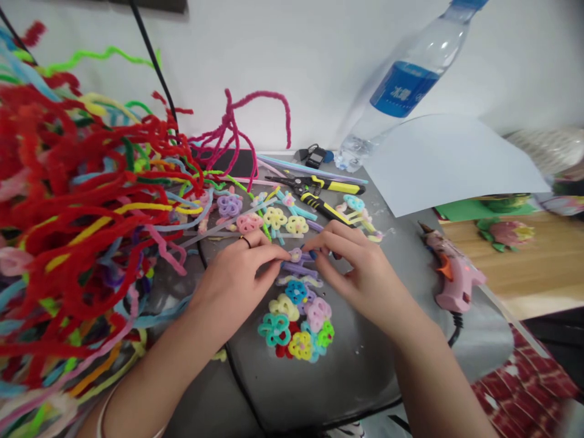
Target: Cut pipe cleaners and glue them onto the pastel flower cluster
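Both hands meet over a grey board (pixel 365 365). My left hand (pixel 237 274) and my right hand (pixel 356 261) pinch a small purple pipe-cleaner piece (pixel 297 263) between their fingertips. My left hand wears a ring. Just below the hands lies a cluster of finished pipe-cleaner flowers (pixel 298 325) in teal, yellow, pink, blue and green. More small flowers (pixel 274 217) lie beyond the hands.
A big tangle of loose pipe cleaners (pixel 68 213), mostly red, fills the left. Yellow-handled pliers (pixel 326 194) lie behind the flowers. A pink glue gun (pixel 449 271) rests at the right. A water bottle (pixel 401 85) and white paper (pixel 447 161) stand at the back.
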Demonstrator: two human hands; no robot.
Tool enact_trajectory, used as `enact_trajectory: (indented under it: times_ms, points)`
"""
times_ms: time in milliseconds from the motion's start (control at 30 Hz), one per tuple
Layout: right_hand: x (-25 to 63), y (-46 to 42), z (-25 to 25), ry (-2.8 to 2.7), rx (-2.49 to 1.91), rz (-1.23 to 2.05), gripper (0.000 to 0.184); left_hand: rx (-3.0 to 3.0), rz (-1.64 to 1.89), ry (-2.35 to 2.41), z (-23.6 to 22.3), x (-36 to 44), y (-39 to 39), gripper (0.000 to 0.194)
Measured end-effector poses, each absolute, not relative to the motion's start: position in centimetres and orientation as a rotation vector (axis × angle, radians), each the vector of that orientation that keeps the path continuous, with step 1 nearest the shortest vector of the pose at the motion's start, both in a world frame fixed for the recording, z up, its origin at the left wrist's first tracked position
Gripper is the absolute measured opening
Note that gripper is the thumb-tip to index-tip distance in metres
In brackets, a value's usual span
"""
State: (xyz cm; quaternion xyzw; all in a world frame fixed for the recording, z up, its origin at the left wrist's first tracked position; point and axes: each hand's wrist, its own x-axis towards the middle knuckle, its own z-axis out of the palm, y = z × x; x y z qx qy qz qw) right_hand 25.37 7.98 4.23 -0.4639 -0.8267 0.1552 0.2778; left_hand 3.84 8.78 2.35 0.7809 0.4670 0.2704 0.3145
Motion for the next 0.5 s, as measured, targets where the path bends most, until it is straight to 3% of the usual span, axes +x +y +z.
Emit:
enact_trajectory:
  times_ms: [500]
  points:
    - [25.27,7.63,4.13,-2.238,-1.175,0.481,0.02,2.115,0.793,1.243,2.55,3.79,9.01,0.026]
